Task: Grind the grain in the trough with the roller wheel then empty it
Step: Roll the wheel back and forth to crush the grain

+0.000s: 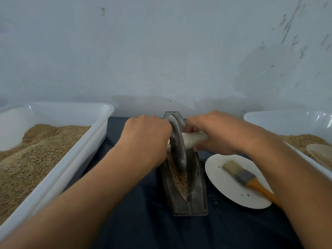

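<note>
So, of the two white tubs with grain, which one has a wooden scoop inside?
The tub at the right edge; a pale scoop lies on its grain. The left tub holds grain only.

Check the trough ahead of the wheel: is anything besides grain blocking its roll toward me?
Nothing visible does. The wheel sits in the trough with both hands gripping its handle: left hand, right hand. Only grain lies in the near groove. The brush rests on the plate, beside the trough.

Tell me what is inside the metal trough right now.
The trough holds tan grain along its groove, with the roller wheel standing in it. The wheel and the left hand cover the groove's far part, so grain there cannot be seen.
</note>
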`<state>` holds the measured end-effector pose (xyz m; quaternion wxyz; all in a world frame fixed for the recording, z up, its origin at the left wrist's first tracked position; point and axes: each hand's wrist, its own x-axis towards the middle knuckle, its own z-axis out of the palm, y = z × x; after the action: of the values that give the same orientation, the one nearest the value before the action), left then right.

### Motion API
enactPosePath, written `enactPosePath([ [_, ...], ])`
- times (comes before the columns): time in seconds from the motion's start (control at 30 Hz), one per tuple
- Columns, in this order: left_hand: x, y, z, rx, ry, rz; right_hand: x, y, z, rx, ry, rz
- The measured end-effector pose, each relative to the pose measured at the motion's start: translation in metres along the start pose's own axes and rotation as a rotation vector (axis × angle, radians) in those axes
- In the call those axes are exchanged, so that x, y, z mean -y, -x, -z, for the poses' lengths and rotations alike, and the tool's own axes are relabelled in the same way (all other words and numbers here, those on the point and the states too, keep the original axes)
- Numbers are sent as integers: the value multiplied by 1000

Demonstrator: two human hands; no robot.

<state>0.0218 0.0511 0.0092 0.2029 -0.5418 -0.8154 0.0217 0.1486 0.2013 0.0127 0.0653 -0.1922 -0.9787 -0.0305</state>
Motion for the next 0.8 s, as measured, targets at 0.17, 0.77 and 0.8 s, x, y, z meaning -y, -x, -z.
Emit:
enactPosePath([
  [0.17, 3, -5, 0, 48, 41, 40, -3, 3, 5, 61, -103, -76],
  [0.77, -1, -20, -33, -115, 180, 81, -15, -5, -18, -74, 25, -115],
  [0.8, -1, -21, -37, -130, 174, 80, -15, -6, -20, -102, 38, -108],
])
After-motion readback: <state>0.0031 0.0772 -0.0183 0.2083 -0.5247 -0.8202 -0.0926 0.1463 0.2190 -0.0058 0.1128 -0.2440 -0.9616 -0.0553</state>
